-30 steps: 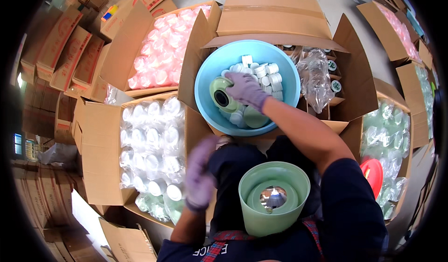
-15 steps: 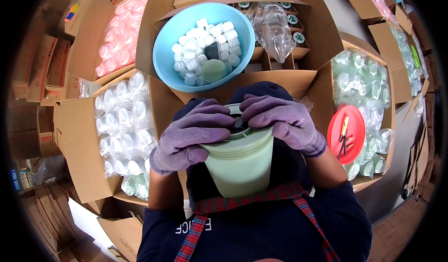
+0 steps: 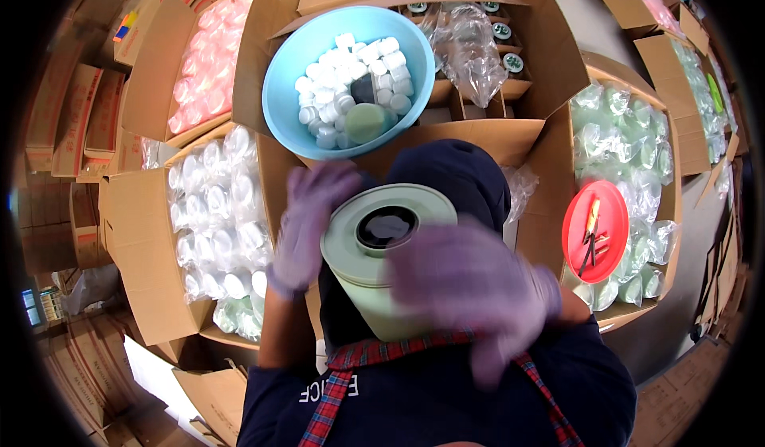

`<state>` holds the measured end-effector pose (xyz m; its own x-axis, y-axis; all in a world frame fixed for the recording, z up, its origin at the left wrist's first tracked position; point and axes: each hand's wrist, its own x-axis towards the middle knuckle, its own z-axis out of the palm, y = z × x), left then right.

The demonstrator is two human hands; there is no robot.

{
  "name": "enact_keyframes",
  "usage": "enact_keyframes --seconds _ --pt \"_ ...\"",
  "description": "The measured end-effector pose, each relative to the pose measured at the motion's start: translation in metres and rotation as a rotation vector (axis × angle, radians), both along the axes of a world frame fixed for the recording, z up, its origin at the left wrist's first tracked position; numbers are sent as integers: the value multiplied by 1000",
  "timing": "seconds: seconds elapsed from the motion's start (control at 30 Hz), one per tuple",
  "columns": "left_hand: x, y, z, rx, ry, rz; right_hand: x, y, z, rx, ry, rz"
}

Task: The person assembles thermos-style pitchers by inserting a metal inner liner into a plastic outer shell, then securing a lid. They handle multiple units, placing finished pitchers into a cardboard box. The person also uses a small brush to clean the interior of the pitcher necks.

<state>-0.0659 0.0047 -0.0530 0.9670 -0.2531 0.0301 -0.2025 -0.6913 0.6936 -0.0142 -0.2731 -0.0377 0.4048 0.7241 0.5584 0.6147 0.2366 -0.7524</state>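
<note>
Motion-blurred, the purple-gloved right hand (image 3: 470,288) hides the pale green container's (image 3: 382,264) right side, its grip unreadable, the left hand (image 3: 307,224) pressing open-fingered on its left; earlier both clasped its rim, below the blue bowl (image 3: 291,64).

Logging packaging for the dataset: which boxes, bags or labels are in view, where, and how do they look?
Open brown carton, left: clear-bagged white pieces.
Brown carton, upper left: pink bagged pieces.
Carton, right: pale green bagged pieces, red lid on top.
Clear plastic bags, top centre carton.
Flat brown cartons, far left, stacked.
</note>
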Motion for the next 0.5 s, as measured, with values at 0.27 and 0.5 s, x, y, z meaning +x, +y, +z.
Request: enact_keyframes --seconds 0.27,0.5 --pt "-6 5 -28 36 -133 76 -14 25 -13 71 -165 -177" --pt "-8 11 -42 46 -73 278 -24 20 10 313 -118 118"
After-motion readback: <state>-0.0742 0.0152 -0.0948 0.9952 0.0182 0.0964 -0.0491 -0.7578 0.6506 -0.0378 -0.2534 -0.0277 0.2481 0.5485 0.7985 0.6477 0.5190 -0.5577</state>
